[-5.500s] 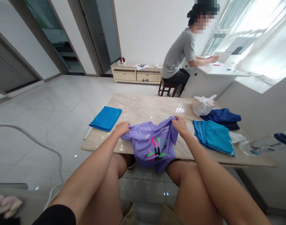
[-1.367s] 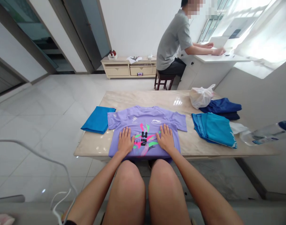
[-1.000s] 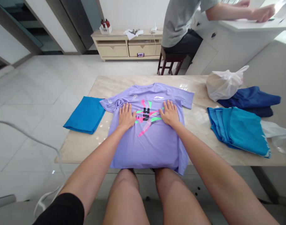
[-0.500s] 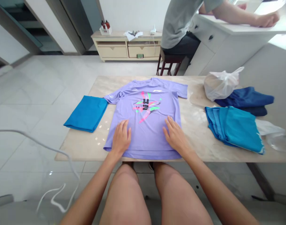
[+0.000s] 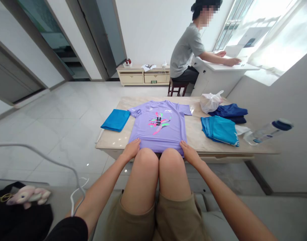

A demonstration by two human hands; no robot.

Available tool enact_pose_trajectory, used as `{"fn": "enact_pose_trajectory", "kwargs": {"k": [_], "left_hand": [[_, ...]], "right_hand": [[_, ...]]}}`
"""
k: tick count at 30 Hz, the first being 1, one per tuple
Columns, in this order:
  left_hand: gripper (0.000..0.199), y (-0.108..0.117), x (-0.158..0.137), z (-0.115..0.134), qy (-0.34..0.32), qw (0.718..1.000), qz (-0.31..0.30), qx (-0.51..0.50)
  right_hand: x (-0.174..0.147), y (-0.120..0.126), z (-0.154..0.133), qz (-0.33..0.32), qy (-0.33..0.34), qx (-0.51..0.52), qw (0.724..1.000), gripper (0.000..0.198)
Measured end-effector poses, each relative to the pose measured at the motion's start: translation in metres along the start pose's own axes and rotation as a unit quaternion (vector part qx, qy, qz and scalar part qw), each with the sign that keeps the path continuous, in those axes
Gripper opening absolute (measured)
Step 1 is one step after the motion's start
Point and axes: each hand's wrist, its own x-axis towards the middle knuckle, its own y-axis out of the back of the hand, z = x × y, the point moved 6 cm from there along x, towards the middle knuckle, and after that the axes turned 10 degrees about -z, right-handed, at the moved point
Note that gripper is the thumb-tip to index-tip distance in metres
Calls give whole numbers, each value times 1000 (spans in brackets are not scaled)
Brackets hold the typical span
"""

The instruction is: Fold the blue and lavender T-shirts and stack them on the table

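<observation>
A lilac T-shirt (image 5: 145, 125) with a pink, green and black print lies spread face up on the low marble-topped table (image 5: 196, 134), collar at the far side. Its bottom hem hangs slightly over the near table edge, and light creases run across the lower part. My left hand (image 5: 131, 149) is closed on the shirt's lower left side, partly behind my knee. On the lower right side my right hand (image 5: 190, 152) grips the fabric near the hem. A folded blue cloth (image 5: 116, 120) lies beside the left sleeve.
At right are folded turquoise clothes (image 5: 221, 130), dark blue clothes (image 5: 230, 110), a white plastic bag (image 5: 210, 102) and a clear bottle (image 5: 267, 132). A person (image 5: 183, 50) sits at a white desk beyond. A cable (image 5: 55, 159) crosses at left; a plush toy (image 5: 29, 196) lies nearby.
My view has tilted up and back. Both hands have moved from flat on the shirt to its lower sides, and the hem has come over the table edge.
</observation>
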Motion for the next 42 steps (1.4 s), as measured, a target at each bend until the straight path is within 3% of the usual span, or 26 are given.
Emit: {"fn": "enact_pose_trajectory", "kwargs": {"k": [4,9,11,15,19,21,25,28,33,37,42], "left_hand": [[51,14,-33,13,20,995,-96,8],[35,58,-52,25,0,993,-117,13],[42,87,-49,30,1,996,-82,19],[52,148,-28,54,-34,999,-28,23],[55,177,7,82,-42,997,-47,47],[54,173,27,88,-30,995,-71,61],[47,144,69,83,-46,991,-115,49],[48,122,99,62,-59,991,-120,23],[54,99,137,15,-27,991,-131,23],[52,85,146,-1,-14,987,-157,33],[59,66,135,0,-25,984,-175,22]], "right_hand": [[-30,18,-17,-65,5,-1,998,80],[-45,67,-28,-187,8,-9,982,36],[-38,100,-23,-172,-7,-21,985,33],[-6,168,-20,-91,-29,-34,995,48],[34,198,-42,-83,-15,-33,996,44],[55,193,-55,-92,-15,-34,995,41],[93,159,-64,-89,-30,-32,995,42],[117,134,-50,-83,-42,-24,995,45],[144,111,-15,-90,-56,-11,994,47],[141,95,-4,-146,-55,-25,987,49],[125,89,-5,-177,-43,-35,983,48]]}}
